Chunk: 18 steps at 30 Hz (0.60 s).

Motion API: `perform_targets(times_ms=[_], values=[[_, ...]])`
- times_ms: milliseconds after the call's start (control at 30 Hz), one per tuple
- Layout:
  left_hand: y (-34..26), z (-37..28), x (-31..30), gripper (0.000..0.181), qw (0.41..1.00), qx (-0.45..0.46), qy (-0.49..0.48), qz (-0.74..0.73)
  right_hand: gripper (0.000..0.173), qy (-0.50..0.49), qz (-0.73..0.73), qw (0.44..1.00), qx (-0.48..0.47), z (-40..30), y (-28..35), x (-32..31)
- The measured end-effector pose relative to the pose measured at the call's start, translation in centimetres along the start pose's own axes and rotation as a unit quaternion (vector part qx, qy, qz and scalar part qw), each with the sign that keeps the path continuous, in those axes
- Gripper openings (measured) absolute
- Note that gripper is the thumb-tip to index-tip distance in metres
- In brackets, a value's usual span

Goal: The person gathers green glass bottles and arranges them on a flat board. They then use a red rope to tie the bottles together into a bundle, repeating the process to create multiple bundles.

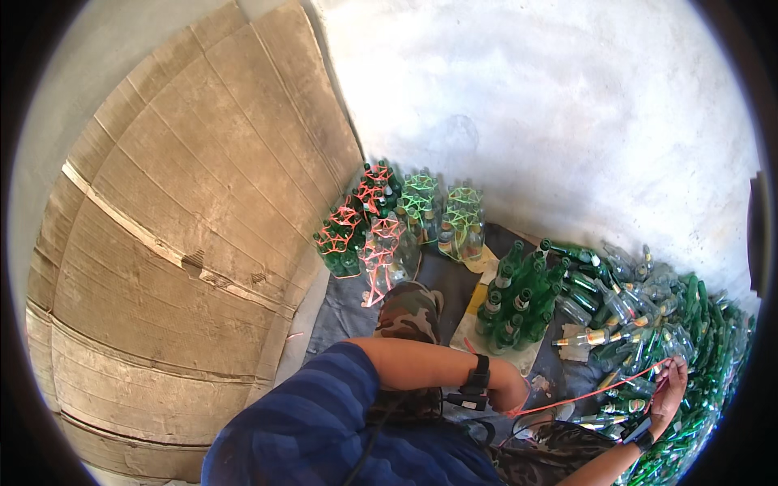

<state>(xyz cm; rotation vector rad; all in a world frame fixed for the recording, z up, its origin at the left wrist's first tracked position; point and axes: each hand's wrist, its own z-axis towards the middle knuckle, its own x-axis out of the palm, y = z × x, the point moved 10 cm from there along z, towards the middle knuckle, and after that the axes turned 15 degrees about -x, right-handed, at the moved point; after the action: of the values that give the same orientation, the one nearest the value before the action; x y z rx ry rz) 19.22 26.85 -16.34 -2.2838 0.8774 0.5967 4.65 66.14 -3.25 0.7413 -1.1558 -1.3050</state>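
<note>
Red plastic string (583,396) is stretched between my two hands. My left hand (509,389), with a black strap on its wrist, is closed on one end of the string, low in front of my body. Out to the right, my right hand (672,383) pinches the string between raised fingertips, and a loose length hangs by its palm. Just beyond my left hand, a cluster of green glass bottles (521,301) stands upright on a pale and yellow sheet (467,331). No string shows around these bottles.
A large heap of green and clear glass bottles (644,304) lies at the right along the wall. Near the corner stand several bottle bundles laced with red string (340,234) and green string (465,197). A big cardboard sheet (194,182) leans at the left. Dark cloth (346,310) covers the floor.
</note>
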Motion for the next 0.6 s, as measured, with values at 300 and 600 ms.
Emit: perform_targets(times_ms=[300,600], values=[[-2.1,-0.5,1.1,0.012,0.994,0.097,0.035,0.029,0.006,0.002,-0.342,0.938,-0.056,1.5,-0.9,-3.4],[-2.3,-3.5,-6.8,0.018,0.762,0.146,0.032,-0.63,0.012,0.069,-0.583,0.8,-0.125,-1.6,-1.1,10.8]])
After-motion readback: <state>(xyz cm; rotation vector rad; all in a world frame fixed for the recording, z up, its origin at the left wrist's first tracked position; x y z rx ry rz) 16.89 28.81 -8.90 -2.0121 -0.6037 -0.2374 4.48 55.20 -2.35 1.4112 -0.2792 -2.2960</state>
